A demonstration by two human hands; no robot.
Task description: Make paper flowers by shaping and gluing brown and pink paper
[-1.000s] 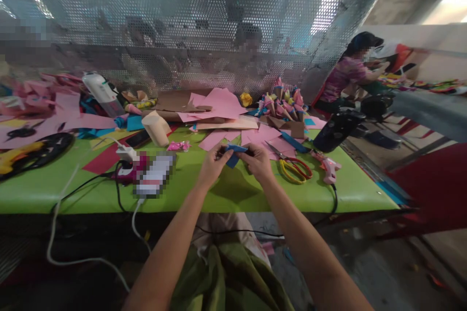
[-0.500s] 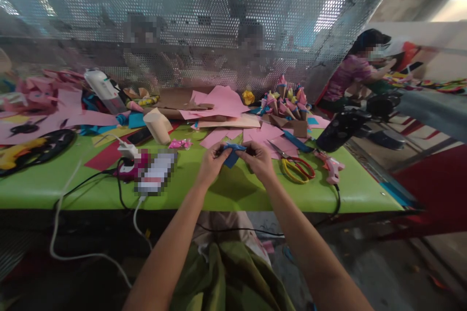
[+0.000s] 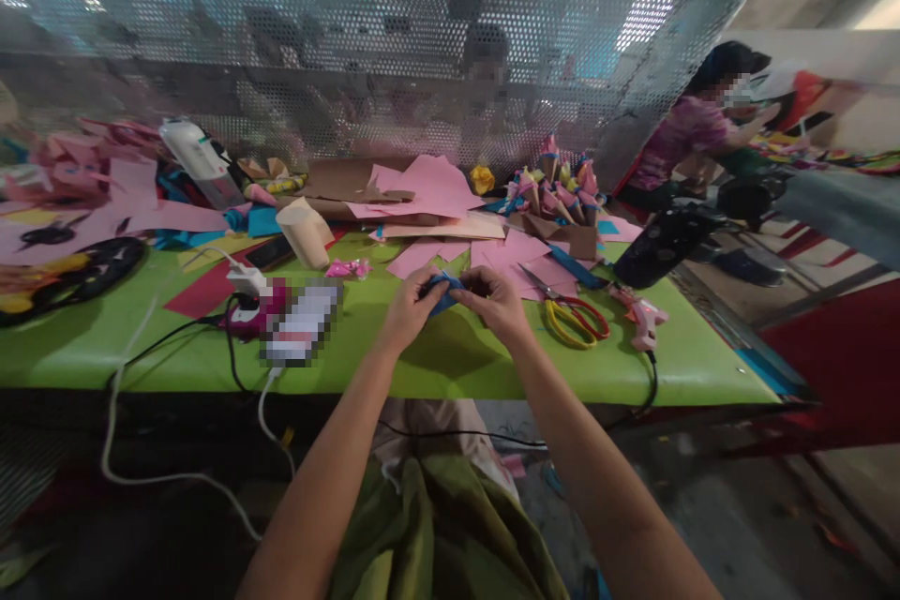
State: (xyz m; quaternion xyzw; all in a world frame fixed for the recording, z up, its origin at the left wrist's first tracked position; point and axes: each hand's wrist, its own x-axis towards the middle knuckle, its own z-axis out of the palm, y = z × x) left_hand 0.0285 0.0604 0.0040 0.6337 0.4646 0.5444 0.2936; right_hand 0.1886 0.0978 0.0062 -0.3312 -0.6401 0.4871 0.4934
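A small folded piece of blue paper [image 3: 444, 297] is pinched between my two hands, just above the green tabletop. My left hand [image 3: 412, 307] is closed on its left side, thumb on top. My right hand [image 3: 494, 303] grips the right side, its fingertips curled in. Part of the paper is hidden behind my fingers. Cut pink paper pieces [image 3: 510, 253] lie behind my hands. To the right of my right hand rest scissors [image 3: 573, 319] with yellow and red handles, partly spread, and farther right a pink glue gun [image 3: 643, 317].
A phone [image 3: 302, 326] on a white cable and a purple power strip [image 3: 257, 314] lie on the left. Behind stand a cream paper roll [image 3: 304, 232] and a heap of pink paper cones [image 3: 555, 187]. A dark bottle [image 3: 657, 248] lies tilted right. One person [image 3: 693, 131] sits beyond.
The blue paper has turned and folded smaller between my fingers, with less of it hanging down. My hands have drawn slightly closer together. The view has shifted slightly.
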